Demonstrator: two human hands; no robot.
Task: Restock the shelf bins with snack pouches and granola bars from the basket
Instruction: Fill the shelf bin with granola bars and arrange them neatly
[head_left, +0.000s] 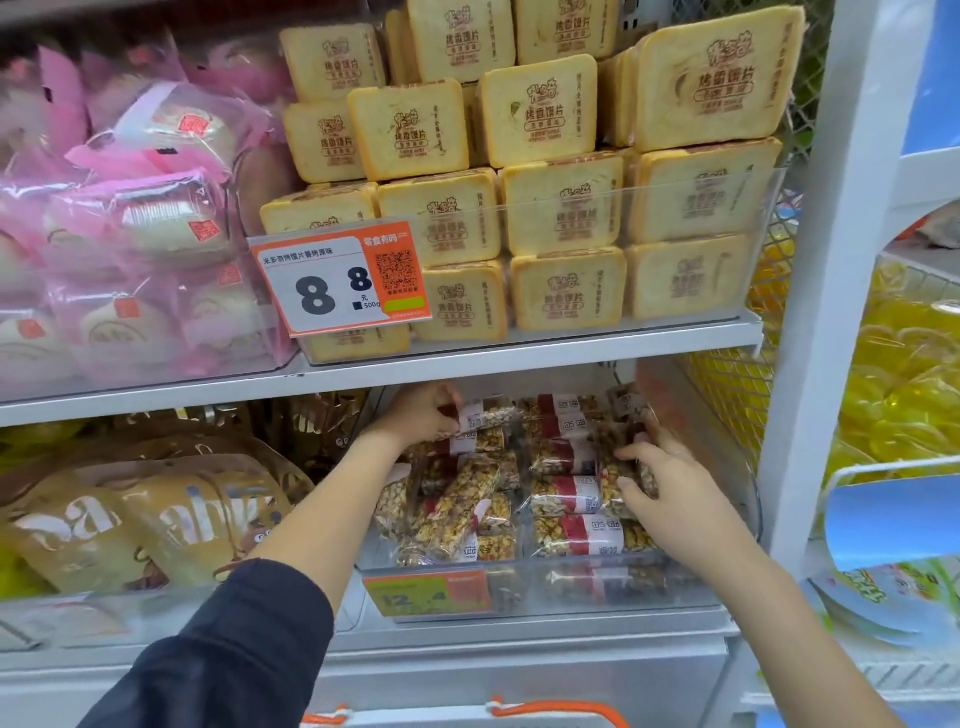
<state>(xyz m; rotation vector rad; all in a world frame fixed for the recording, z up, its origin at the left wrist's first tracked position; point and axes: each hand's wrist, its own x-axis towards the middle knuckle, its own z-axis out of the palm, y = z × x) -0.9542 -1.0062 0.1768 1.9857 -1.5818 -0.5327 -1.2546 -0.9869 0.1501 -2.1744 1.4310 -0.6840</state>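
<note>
Both hands inside clear bin (545, 571) on lower shelf. Left hand (423, 413) grip pinching granola bar (491, 415) at bin rear. Right hand (670, 478) grip curled round upright bars (618, 480) at right side. Orange basket handle (561, 711) at bottom edge

Clear glossy plastic bin (571, 577); granola bars (576, 535) in shiny transparent film; smooth white shelf (519, 358); matt dark cloth sleeve (244, 639).

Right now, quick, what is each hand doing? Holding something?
Left hand: grips a granola bar at the back of the clear bin.
Right hand: fingers curled round bars at the bin's right side.
</note>
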